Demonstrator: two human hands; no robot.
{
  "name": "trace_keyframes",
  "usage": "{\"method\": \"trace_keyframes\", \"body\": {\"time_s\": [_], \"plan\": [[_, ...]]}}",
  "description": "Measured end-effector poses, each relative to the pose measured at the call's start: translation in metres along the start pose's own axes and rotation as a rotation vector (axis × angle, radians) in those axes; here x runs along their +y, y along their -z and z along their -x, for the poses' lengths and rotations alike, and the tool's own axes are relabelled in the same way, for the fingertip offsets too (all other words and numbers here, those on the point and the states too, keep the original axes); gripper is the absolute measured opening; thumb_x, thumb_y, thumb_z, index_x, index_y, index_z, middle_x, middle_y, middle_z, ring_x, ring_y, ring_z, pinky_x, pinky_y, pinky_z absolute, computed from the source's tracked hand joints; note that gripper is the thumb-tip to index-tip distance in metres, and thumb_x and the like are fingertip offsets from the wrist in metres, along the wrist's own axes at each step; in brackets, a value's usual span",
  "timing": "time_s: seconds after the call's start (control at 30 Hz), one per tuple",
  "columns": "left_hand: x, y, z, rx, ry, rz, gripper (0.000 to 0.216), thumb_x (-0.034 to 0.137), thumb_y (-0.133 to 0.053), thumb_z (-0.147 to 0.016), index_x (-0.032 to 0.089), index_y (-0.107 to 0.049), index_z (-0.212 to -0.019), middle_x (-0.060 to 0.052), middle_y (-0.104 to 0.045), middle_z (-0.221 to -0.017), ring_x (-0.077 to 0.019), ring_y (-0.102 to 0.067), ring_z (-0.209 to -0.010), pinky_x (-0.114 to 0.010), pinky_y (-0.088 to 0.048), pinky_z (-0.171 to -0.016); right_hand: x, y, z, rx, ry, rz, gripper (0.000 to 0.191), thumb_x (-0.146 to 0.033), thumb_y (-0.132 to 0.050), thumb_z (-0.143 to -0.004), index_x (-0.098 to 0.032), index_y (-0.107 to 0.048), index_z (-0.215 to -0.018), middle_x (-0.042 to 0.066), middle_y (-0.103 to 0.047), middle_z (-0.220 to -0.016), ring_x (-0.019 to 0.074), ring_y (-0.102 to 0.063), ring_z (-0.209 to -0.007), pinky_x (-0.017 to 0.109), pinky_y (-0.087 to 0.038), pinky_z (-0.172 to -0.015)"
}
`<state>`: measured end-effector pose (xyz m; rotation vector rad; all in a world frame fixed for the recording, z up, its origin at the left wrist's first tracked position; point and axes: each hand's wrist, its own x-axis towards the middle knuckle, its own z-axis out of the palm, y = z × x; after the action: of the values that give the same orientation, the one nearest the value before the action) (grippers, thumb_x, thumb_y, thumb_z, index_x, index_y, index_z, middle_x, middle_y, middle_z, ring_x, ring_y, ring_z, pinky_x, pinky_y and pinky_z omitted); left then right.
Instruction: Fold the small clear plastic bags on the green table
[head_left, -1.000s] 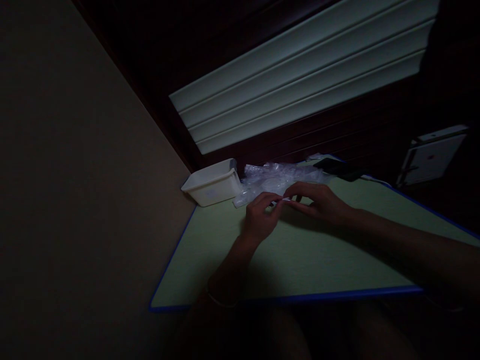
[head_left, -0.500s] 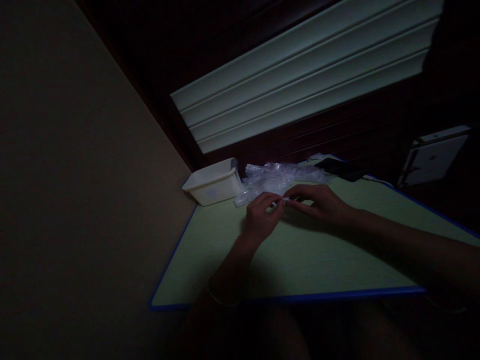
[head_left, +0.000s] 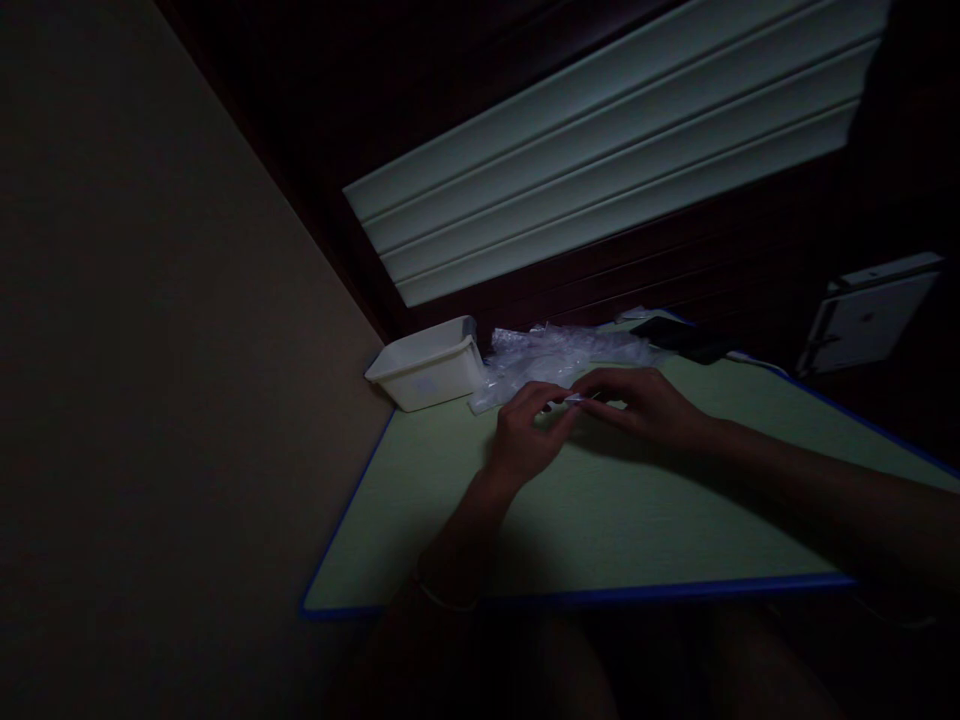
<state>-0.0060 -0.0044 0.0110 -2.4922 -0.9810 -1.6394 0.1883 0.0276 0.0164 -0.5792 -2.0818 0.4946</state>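
Note:
The room is dim. My left hand (head_left: 525, 435) and my right hand (head_left: 643, 402) meet fingertip to fingertip over the green table (head_left: 600, 520). Between the tips they pinch a small pale thing (head_left: 576, 399), too small and dark to name. Both hands have the fingers curled in. Just beyond the hands lies a heap of clear plastic bags (head_left: 551, 357).
A white plastic bin (head_left: 427, 374) stands at the table's far left corner. A dark flat object (head_left: 679, 336) lies at the far edge with a white cable beside it. A pale wall runs along the left. A white device (head_left: 870, 312) sits off the table at right.
The hands stay almost in place; the fingertips have shifted slightly around the small pale thing.

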Motion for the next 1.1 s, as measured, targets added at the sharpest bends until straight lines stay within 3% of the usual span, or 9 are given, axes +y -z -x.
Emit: {"method": "trace_keyframes", "body": {"time_s": [0.37, 0.83, 1.1], "plan": [[-0.0015, -0.0018, -0.0006, 0.030, -0.023, 0.015, 0.010, 0.022, -0.065, -0.085, 0.018, -0.069, -0.094, -0.004, -0.067, -0.086, -0.0115, -0.062, -0.077, -0.026, -0.054, -0.066, -0.0037, -0.0030, 0.0006, -0.018, -0.012, -0.115, 0.025, -0.037, -0.063, -0.085, -0.019, -0.067, -0.102, 0.008, -0.072, -0.097, 0.0195, -0.069, -0.085, 0.033, -0.057, -0.079], [0.0027, -0.0012, -0.0013, 0.030, -0.032, -0.003, 0.017, 0.025, -0.070, -0.081, 0.017, -0.068, -0.095, -0.004, -0.065, -0.086, -0.0124, -0.061, -0.078, -0.027, -0.053, -0.068, 0.0037, -0.0005, 0.0032, -0.055, 0.021, 0.064, 0.021, -0.032, -0.058, -0.087, -0.018, -0.070, -0.097, 0.006, -0.073, -0.084, 0.0162, -0.068, -0.073, 0.023, -0.051, -0.061], [0.0009, -0.0032, -0.0005, 0.043, -0.043, 0.002, 0.011, 0.026, -0.071, -0.081, 0.018, -0.069, -0.089, -0.003, -0.066, -0.083, -0.0122, -0.061, -0.075, -0.027, -0.053, -0.066, 0.0034, 0.0000, 0.0025, -0.083, 0.034, 0.043, 0.023, -0.035, -0.059, -0.087, -0.019, -0.070, -0.098, 0.006, -0.073, -0.085, 0.0166, -0.068, -0.073, 0.025, -0.051, -0.063]]}}
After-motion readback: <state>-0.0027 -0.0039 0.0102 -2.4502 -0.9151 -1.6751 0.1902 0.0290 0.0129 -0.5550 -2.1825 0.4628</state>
